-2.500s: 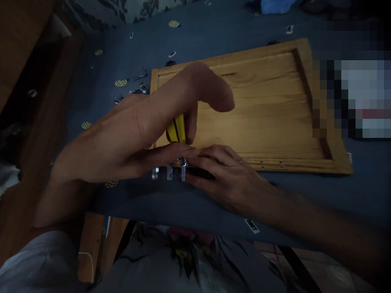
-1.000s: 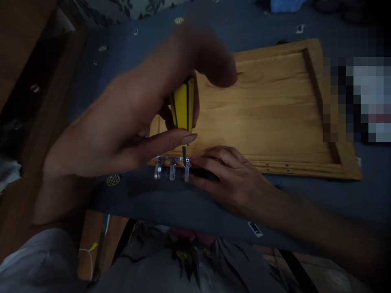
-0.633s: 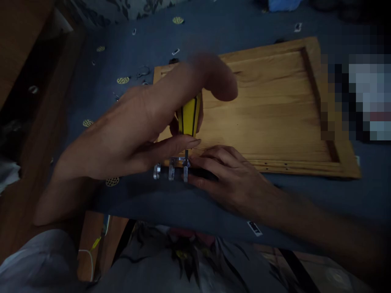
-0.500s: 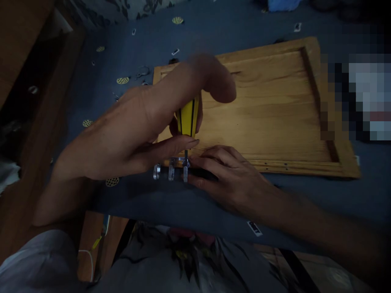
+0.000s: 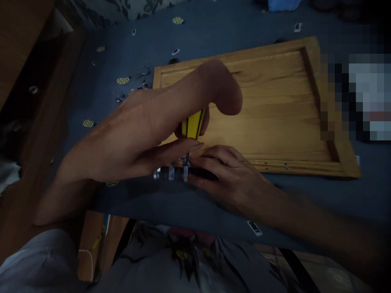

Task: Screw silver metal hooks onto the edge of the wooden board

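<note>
My left hand [image 5: 146, 126] is closed around the yellow handle of a screwdriver [image 5: 193, 125], which leans slightly with its shaft pointing down. Its tip meets a small metal hook rail [image 5: 171, 171] at the near edge of a framed wooden panel [image 5: 262, 101]. Several shiny hooks of the rail stick out over that edge towards me. My right hand [image 5: 232, 175] rests low on the panel's front edge, its index finger and thumb pinching around the right end of the rail. The screw under the tip is hidden.
A dark blue patterned cloth [image 5: 128, 203] covers the table under the panel. Loose metal hooks [image 5: 142, 77] lie beyond my left hand. A blue object [image 5: 284, 5] sits at the far edge. Brown wooden furniture [image 5: 51, 134] stands on the left.
My left hand has shifted slightly right and towards me, tilting the screwdriver handle further to the right. My right hand and the wooden panel stay in place.
</note>
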Demonstrator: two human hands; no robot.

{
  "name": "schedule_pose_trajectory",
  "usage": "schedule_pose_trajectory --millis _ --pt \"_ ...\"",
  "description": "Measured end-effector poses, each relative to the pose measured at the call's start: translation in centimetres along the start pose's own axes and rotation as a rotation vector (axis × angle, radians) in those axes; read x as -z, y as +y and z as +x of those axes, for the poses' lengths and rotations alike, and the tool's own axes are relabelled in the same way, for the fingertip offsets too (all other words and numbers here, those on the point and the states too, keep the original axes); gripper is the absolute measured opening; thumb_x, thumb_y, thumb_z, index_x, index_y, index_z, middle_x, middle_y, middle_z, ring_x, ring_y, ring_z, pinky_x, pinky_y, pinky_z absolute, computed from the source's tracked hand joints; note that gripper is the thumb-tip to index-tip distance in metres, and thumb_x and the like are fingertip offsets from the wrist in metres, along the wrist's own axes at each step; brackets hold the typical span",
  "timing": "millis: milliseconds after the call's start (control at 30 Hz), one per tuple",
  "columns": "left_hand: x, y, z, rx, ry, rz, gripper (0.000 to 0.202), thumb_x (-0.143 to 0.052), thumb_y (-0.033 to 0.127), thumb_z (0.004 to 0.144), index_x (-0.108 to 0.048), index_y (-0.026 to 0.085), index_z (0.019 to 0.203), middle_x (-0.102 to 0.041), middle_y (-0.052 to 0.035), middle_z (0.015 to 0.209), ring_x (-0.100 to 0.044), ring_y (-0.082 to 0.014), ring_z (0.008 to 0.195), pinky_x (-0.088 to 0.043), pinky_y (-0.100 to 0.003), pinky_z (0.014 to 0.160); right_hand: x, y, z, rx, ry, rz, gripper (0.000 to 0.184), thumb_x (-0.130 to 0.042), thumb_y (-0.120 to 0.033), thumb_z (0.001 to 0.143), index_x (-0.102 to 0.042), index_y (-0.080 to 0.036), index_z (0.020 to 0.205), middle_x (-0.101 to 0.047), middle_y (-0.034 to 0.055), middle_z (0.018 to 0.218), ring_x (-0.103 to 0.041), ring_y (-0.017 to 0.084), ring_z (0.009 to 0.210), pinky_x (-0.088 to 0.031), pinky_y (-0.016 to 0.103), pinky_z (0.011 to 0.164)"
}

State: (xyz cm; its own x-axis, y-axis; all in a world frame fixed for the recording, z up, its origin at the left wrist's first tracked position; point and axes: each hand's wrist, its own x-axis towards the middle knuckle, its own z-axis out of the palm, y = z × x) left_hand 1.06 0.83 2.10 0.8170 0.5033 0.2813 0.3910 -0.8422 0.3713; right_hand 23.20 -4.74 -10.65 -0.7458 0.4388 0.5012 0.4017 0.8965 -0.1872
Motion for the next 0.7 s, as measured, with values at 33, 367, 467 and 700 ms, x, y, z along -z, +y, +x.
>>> schedule_pose_trajectory --millis 33,367,467,700 --pt "0.04 -0.07 -0.09 0.013 -0.052 -0.056 0.023 -0.051 0.023 0.103 -0.043 0.023 0.124 -0.063 -0.0008 0.103 -0.074 -0.0144 0.089 -0.060 -0.029 0.071 0.03 0.00 0.01 0.000 -0.003 -0.002 0.027 -0.049 -0.017 0.105 -0.075 -0.019 0.114 -0.073 0.0103 0.117 -0.057 0.026 0.109 -0.052 0.045 0.095" --pt "0.27 -0.21 -0.34 0.022 -0.030 -0.211 0.026 -0.057 0.019 0.100 -0.044 0.023 0.121 -0.062 -0.0006 0.114 -0.069 -0.0115 0.093 -0.059 -0.029 0.075 0.14 -0.15 0.14 -0.016 0.016 -0.039 0.029 -0.047 -0.021 0.107 -0.076 -0.022 0.111 -0.075 0.0067 0.114 -0.061 0.025 0.107 -0.054 0.042 0.096" --pt "0.31 -0.40 -0.33 0.040 -0.037 -0.210 0.023 -0.054 0.021 0.101 -0.043 0.023 0.121 -0.060 0.0006 0.115 -0.068 -0.0108 0.094 -0.059 -0.031 0.077 0.16 -0.12 0.17 -0.012 0.016 -0.050 0.030 -0.046 -0.021 0.107 -0.077 -0.023 0.109 -0.074 0.0065 0.113 -0.061 0.023 0.106 -0.055 0.042 0.095" --pt "0.29 -0.47 -0.32 0.008 -0.055 -0.157 0.023 -0.050 0.021 0.102 -0.041 0.024 0.123 -0.060 0.0018 0.109 -0.070 -0.0108 0.095 -0.058 -0.028 0.077 -0.05 -0.11 0.08 -0.005 0.019 -0.024 0.028 -0.049 -0.020 0.106 -0.077 -0.021 0.111 -0.073 0.0076 0.114 -0.058 0.024 0.107 -0.051 0.041 0.096"
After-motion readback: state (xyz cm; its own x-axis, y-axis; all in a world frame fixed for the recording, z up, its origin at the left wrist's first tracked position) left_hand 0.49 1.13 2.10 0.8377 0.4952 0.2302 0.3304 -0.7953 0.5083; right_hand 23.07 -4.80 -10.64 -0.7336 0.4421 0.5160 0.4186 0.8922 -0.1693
